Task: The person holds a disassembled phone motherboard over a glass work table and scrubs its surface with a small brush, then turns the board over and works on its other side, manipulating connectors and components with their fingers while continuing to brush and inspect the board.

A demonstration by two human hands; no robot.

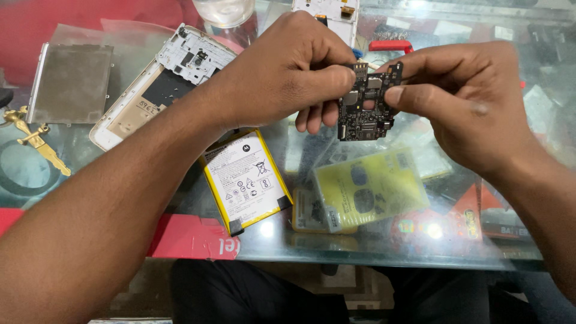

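Note:
Both hands hold a small black phone circuit board (367, 111) upright above a glass table top (336, 246). My left hand (282, 72) pinches the board's left edge between thumb and fingers. My right hand (462, 96) grips its right edge, thumb on the front face. Below the left wrist a flat phone battery (246, 180) with a white label and yellow rim lies on the glass. A white phone frame (162, 84) lies open-side up to the left.
A grey metal shield plate (72, 84) lies at the far left beside a brass-coloured tool (36, 144). Yellowish packets (372, 186) show through the glass. Another white phone part (327, 12), a glass cup (225, 11) and a red tool (390, 45) sit at the back.

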